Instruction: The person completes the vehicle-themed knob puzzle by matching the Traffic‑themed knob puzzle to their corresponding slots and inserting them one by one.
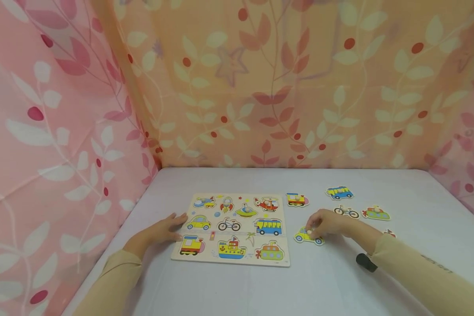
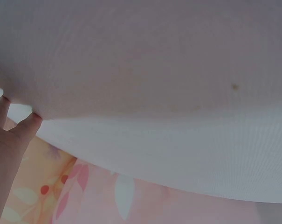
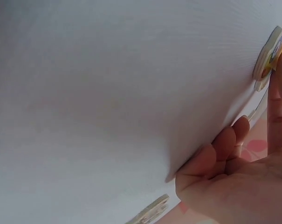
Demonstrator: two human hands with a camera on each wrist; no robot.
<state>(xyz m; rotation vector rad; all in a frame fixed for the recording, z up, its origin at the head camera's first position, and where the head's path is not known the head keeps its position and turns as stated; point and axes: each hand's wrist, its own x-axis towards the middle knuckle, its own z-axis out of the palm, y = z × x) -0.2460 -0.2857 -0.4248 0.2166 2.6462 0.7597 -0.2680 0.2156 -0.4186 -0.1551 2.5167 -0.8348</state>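
A wooden peg puzzle board (image 1: 231,235) with vehicle pictures lies flat on the white table. My left hand (image 1: 163,229) rests at its left edge, fingers extended, fingertips on the border. To the right of the board, my right hand (image 1: 327,222) pinches the knob of a yellow car puzzle piece (image 1: 301,237). In the right wrist view the car piece (image 3: 266,63) shows at the right edge beside the thumb and index finger, while the other fingers curl near the tabletop. Knobbed plane (image 1: 203,202), rocket (image 1: 226,204), flying saucer and helicopter pieces sit in the board's top row.
Beyond the right hand lie a train piece (image 1: 297,199), a bus piece (image 1: 340,192), a bicycle piece (image 1: 346,212) and a submarine piece (image 1: 376,213). Another piece (image 1: 389,233) is mostly hidden behind the right forearm. A black object (image 1: 366,262) shows beside the right sleeve. Patterned curtains surround the table.
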